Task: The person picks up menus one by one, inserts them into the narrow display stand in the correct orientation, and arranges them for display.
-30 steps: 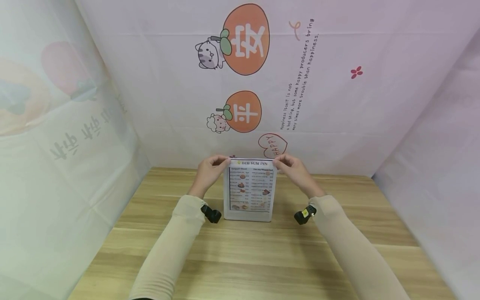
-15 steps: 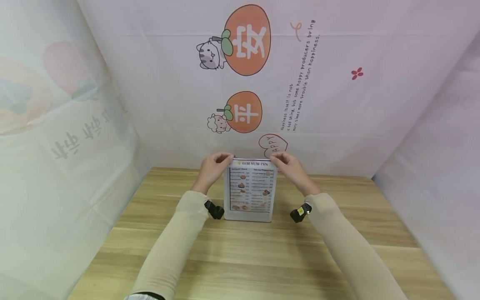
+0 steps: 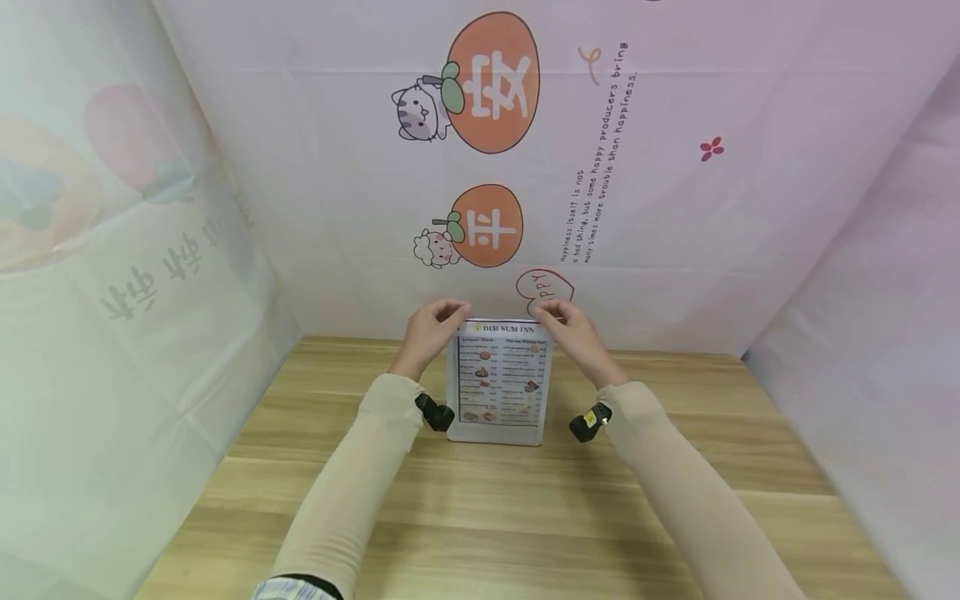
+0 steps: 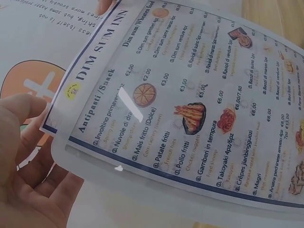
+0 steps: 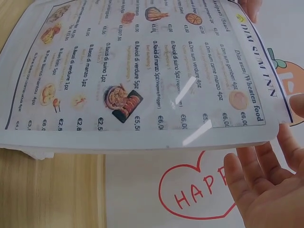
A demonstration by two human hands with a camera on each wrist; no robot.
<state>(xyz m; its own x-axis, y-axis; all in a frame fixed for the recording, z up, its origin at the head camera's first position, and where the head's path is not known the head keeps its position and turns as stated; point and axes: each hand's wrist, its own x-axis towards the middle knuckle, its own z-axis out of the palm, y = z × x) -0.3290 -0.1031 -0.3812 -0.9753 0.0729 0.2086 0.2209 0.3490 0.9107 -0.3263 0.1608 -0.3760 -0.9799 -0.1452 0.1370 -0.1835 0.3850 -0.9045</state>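
Observation:
A printed menu sheet (image 3: 502,379) headed "DIM SUM INN" sits in a white-edged, clear-fronted sign holder (image 3: 495,432) that stands on the table. The sheet's top margin sticks out above the holder in both wrist views. My left hand (image 3: 430,336) pinches the sheet's top left corner; its thumb and fingers (image 4: 26,137) show at that corner in the left wrist view. At the top right corner, my right hand (image 3: 573,336) pinches the sheet between thumb and index finger, while its other fingers (image 5: 256,166) spread behind the holder's edge.
The wooden table (image 3: 495,517) runs up to a white printed cloth (image 3: 660,233) hanging close behind the holder. Cloth side walls (image 3: 135,358) flank the table. A small black camera (image 3: 435,412) is strapped to each wrist.
Both hands have shifted slightly upward and inward along the sheet's top edge, so their fingertips are nearer each other. The sign holder stays in place.

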